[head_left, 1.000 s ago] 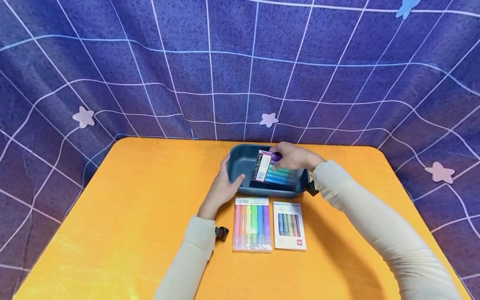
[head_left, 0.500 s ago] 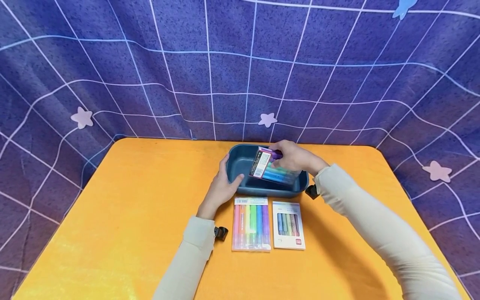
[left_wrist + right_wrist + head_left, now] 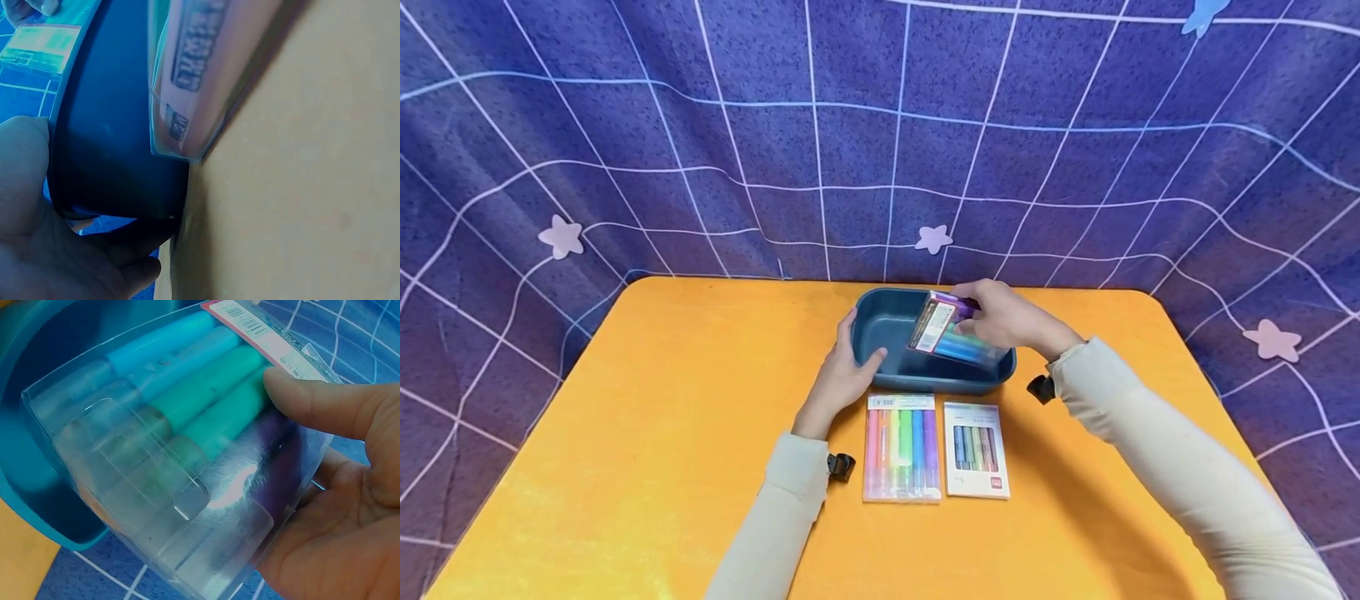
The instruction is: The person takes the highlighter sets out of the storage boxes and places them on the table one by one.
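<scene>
My right hand (image 3: pixel 1000 318) pinches a clear pack of markers (image 3: pixel 964 343) over the right part of a dark blue plastic bin (image 3: pixel 882 332). The pack is tilted, its labelled end raised to the left. In the right wrist view, the thumb lies on the front of the marker pack (image 3: pixel 212 419), with blue, green and purple markers inside. At the bin's left end, my left hand (image 3: pixel 838 379) grips the rim, thumb inside and fingers outside. The left wrist view shows this hand (image 3: pixel 31 187) against the bin wall (image 3: pixel 119 119).
A clear pack of rainbow-coloured highlighters (image 3: pixel 902 450) lies before the bin. Beside it is a white box (image 3: pixel 977 485) with a window showing several pens. All rest on an orange tabletop (image 3: pixel 685 417). A blue gridded curtain (image 3: pixel 775 150) hangs behind.
My right hand and the marker pack have shifted slightly right and up, and the pack tilts more. My left hand stays on the bin's rim.
</scene>
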`<state>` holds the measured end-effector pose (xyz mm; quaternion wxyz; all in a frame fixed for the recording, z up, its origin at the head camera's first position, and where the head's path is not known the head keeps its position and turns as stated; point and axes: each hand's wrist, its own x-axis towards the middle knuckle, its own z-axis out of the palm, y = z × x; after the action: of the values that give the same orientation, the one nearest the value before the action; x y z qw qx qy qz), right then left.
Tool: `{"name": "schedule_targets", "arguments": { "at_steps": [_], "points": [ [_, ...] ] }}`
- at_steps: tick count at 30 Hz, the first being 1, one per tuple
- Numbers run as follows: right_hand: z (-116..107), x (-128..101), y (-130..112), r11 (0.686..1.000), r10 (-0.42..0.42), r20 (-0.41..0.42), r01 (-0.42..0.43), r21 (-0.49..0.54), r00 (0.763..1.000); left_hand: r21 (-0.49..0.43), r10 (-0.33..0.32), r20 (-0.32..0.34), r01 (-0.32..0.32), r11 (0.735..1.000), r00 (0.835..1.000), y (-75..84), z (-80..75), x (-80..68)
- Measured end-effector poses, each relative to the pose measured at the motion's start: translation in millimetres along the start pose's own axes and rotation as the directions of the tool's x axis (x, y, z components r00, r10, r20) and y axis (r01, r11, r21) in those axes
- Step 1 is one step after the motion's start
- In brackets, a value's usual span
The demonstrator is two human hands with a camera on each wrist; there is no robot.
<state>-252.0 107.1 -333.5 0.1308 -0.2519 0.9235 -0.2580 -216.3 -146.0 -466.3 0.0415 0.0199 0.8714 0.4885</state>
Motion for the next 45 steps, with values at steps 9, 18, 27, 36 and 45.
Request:
{"name": "schedule_targets", "arguments": {
  "at_steps": [9,18,27,36,45],
  "points": [
    [-6,-15,-5,0.997,-0.061,-0.091,0.056,-0.058,0.994,-0.003,0.007,-0.001,-0.007,1.0,1.0,0.3,0.6,0.7],
    [-15,-31,1,0.998,-0.041,-0.133,0.034,-0.058,0.99,0.008,0.012,0.001,-0.012,1.0,1.0,1.3,1.5,-0.2],
    [-20,-47,11,0.999,-0.033,-0.155,0.026,-0.044,0.987,0.011,0.015,-0.001,-0.015,1.0,1.0,-2.6,2.7,1.4],
    [-23,-65,20,1.0,0.022,-0.19,-0.019,0.018,0.982,0.009,0.014,0.006,-0.015,1.0,1.0,-0.6,1.4,1.1],
    [-18,-78,33,0.997,0.058,-0.228,-0.044,0.063,0.972,0.008,0.019,0.011,-0.019,1.0,1.0,0.7,0.2,0.0]
  ]
}}
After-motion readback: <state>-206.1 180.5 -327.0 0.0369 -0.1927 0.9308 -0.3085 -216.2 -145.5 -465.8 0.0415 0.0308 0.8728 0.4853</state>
